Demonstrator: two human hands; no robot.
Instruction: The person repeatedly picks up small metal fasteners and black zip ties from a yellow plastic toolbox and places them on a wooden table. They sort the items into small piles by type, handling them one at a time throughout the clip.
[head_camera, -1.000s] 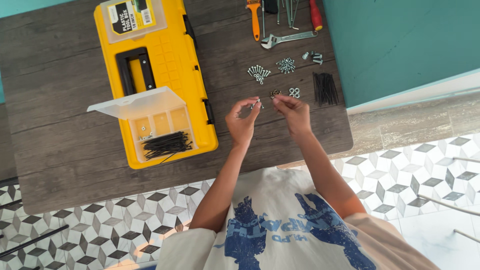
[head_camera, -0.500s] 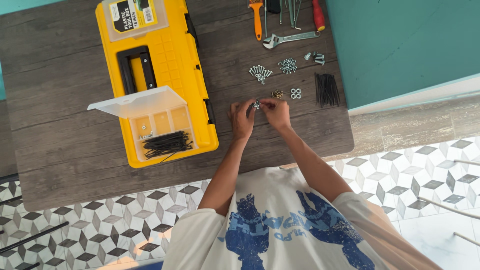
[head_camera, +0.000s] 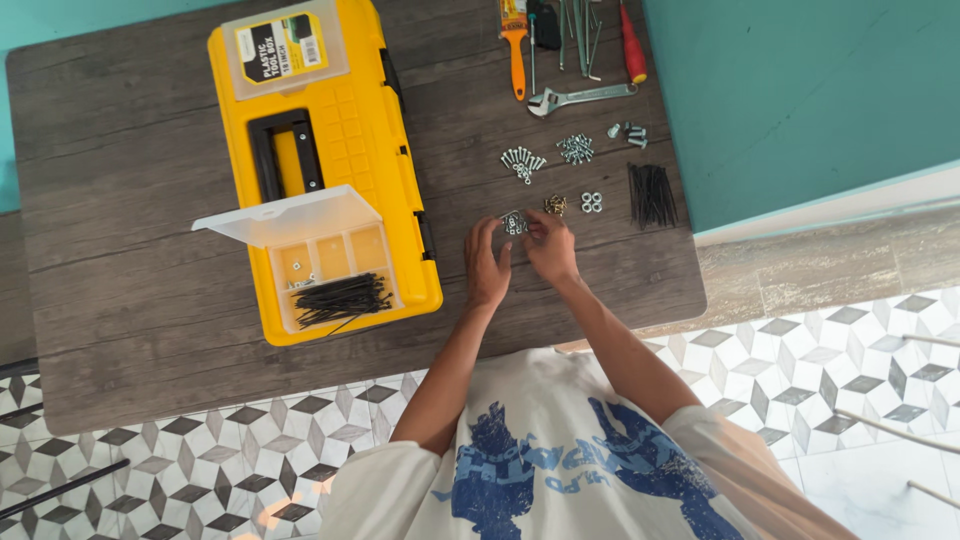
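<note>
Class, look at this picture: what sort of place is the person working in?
Probably a home workbench or hobby corner: a wooden table on patterned floor tiles, with a yellow toolbox, hand tools and sorted piles of screws.

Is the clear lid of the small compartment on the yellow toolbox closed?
No, the clear lid stands open on the yellow toolbox, so the black nails in the compartment show.

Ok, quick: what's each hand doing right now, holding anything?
Left hand: fingers curled beside the small pile of silver metal hardware on the dark wooden table; grip cannot be told.
Right hand: fingertips pinched at the same pile; a hold cannot be told.
</note>
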